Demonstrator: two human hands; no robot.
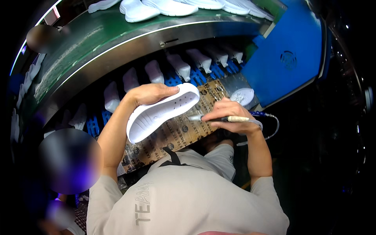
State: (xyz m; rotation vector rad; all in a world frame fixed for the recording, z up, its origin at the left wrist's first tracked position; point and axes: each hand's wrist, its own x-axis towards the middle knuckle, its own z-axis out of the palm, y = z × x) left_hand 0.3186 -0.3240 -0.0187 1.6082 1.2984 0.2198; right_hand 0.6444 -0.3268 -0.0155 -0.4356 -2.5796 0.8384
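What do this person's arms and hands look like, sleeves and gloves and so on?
Both forearms are bare. The left hand and right hand wear no gloves. Short, loose, light beige T-shirt sleeves end above the elbows. No watch, rings or wristbands show.

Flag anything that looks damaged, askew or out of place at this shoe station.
Nothing stands out. The left hand holds a white shoe sole-up, intact; the right hand grips a pen-like tool beside it. White shoes on the blue rack stand evenly in a row.

The left hand's fingers (135, 98) seem hidden behind the white shoe (162, 111).
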